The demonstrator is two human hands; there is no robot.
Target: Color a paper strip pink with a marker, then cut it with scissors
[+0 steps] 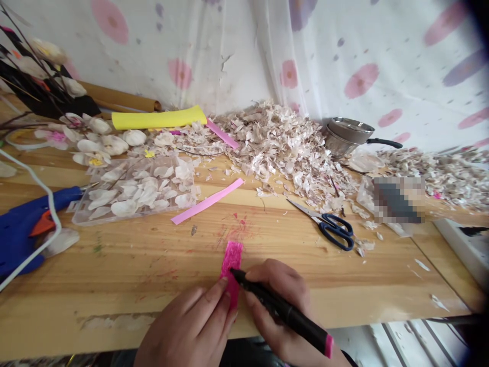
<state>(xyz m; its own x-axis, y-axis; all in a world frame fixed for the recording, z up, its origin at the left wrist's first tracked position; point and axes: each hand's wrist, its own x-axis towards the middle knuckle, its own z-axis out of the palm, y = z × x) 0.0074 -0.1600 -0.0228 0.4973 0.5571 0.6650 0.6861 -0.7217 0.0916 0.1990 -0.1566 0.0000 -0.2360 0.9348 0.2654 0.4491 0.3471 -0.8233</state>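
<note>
My right hand is closed round a black marker with a pink end. The marker's tip touches a bright pink strip, which lies on the wooden table near its front edge. Uneven, deeper pink colouring covers the strip. With its fingers pressed together, my left hand holds the strip's near end against the table and hides part of it. Just beyond lies a paler pink paper strip. Blue-handled scissors rest to the right of my hands.
Dried petals are heaped along the back. A clear tray holds white petals. A blue glue gun and its white cable lie left. Yellow paper, a metal pot and a white box stand around the table.
</note>
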